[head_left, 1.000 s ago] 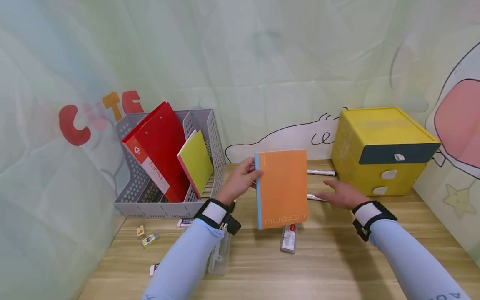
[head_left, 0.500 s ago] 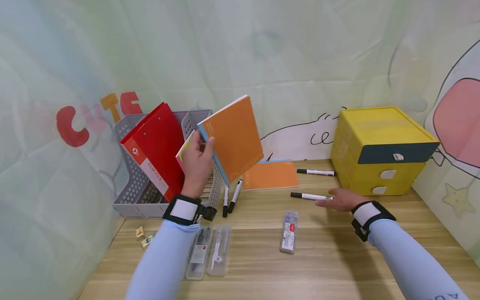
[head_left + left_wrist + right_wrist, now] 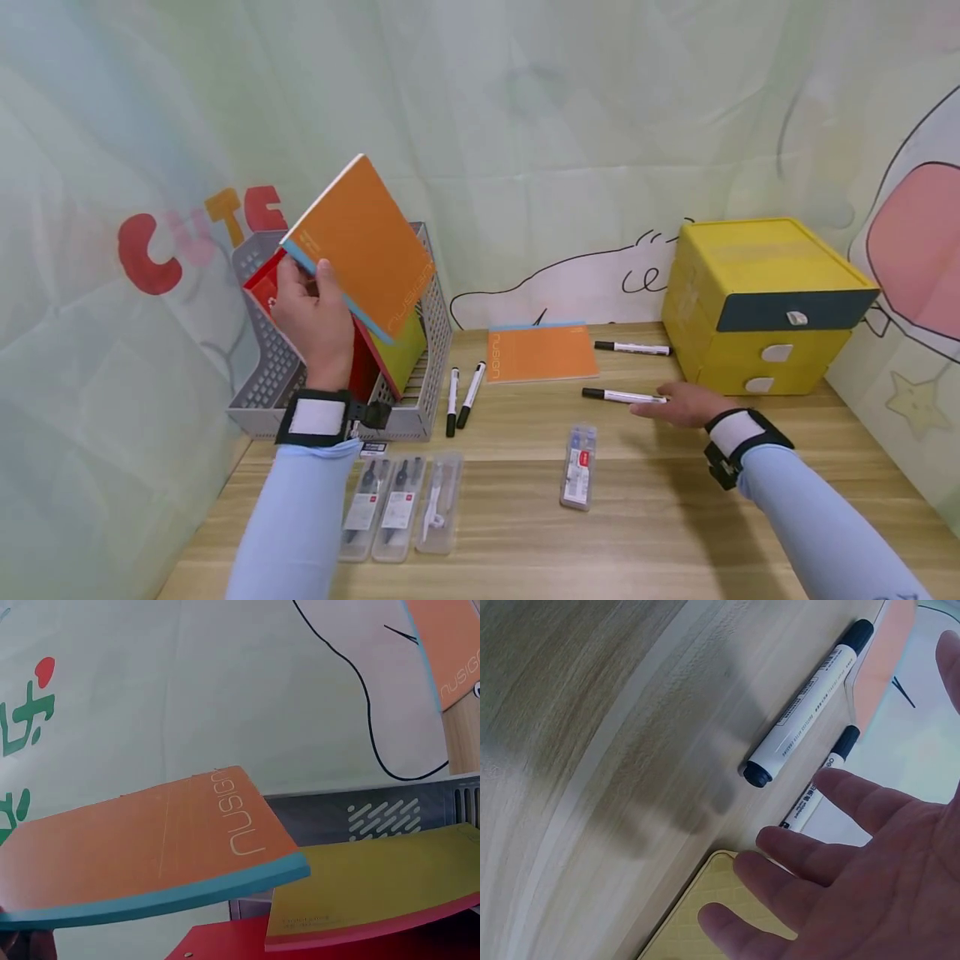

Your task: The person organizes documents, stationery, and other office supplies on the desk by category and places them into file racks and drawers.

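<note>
My left hand (image 3: 315, 321) grips an orange notebook (image 3: 363, 243) with a blue spine by its lower corner, tilted above the grey file rack (image 3: 420, 417). In the left wrist view the same orange notebook (image 3: 150, 859) hangs over a yellow-green notebook (image 3: 375, 889) and the red clip file (image 3: 330, 949) in the rack. My right hand (image 3: 686, 403) lies flat and open on the desk, fingertips next to a white marker (image 3: 622, 395). In the right wrist view its spread fingers (image 3: 832, 870) hover beside the marker (image 3: 802, 705).
A second orange notebook (image 3: 540, 352) lies flat at the desk's back. Yellow drawers (image 3: 757, 304) stand at the right. Another marker (image 3: 632, 347) and two black pens (image 3: 461, 398) lie on the wood. Clear cases (image 3: 393, 507) and a lead box (image 3: 578, 465) sit near the front.
My left hand has carried the orange notebook up and leftwards from the middle of the desk to above the rack. My right hand has barely moved by the marker.
</note>
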A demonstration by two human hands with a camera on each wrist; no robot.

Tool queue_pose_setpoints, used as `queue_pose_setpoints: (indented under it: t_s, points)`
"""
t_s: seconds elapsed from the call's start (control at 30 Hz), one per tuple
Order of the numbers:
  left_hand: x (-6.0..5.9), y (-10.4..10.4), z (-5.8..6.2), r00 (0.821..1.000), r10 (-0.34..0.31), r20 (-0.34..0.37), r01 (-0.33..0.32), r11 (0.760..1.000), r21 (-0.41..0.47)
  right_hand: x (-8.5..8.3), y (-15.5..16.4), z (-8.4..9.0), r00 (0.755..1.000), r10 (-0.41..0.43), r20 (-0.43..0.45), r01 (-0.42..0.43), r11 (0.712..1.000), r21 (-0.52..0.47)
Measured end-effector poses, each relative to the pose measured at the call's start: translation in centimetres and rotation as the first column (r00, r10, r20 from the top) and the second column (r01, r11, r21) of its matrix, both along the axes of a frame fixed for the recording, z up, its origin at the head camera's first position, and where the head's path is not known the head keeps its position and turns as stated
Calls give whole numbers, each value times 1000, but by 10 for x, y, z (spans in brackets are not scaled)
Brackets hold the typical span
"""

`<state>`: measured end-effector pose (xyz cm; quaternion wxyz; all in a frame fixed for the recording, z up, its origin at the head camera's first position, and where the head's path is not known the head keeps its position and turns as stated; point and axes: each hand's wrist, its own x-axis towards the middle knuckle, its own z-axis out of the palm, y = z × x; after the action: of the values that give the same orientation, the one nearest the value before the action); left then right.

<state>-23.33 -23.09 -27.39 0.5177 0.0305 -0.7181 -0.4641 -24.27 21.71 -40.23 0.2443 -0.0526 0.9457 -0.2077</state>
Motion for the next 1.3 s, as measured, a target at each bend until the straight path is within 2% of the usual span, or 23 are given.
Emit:
queue_pose_setpoints:
  t_s: [0.3, 0.63, 0.73, 0.83, 0.9, 0.97, 1.03, 1.1, 1.27, 1.3]
  points:
    - [-6, -15, -6, 1000, -1, 8, 0, 993, 114, 0, 1, -2, 1000, -18, -1, 18, 1000, 7]
    - [-7, -24, -1, 992, -15, -128, 46, 969, 243, 0, 3, -1, 1000, -17, -11, 17, 1000, 19]
    - [-8, -24, -2, 991, -5, -135, 38, 971, 237, 0, 4, -2, 1000, -11, -16, 12, 1000, 22]
    - [-11, -23, -8, 996, 12, -83, 5, 979, 206, 0, 4, -3, 1000, -12, -18, 13, 1000, 25]
    - [-15, -20, -14, 999, 26, -21, -22, 984, 175, 0, 5, -4, 1000, -14, -20, 15, 1000, 23]
    - [-19, -17, -21, 996, 62, 71, -71, 988, 134, 0, 4, -4, 1000, -19, -21, 19, 1000, 20]
    - [-23, -14, -29, 980, 108, 170, -122, 990, 73, 1, 3, -5, 999, -16, -28, 17, 1000, 16]
    - [-27, -11, -39, 959, 136, 250, -143, 990, 10, 1, 2, -5, 999, -14, -32, 14, 1000, 13]
    - [-44, -6, -70, 923, 158, 351, -128, 986, -105, 1, 0, -7, 999, -18, -30, 19, 1000, 11]
    - [-48, -5, -77, 910, 170, 378, -129, 983, -130, 0, 0, -7, 999, -21, -29, 21, 1000, 10]
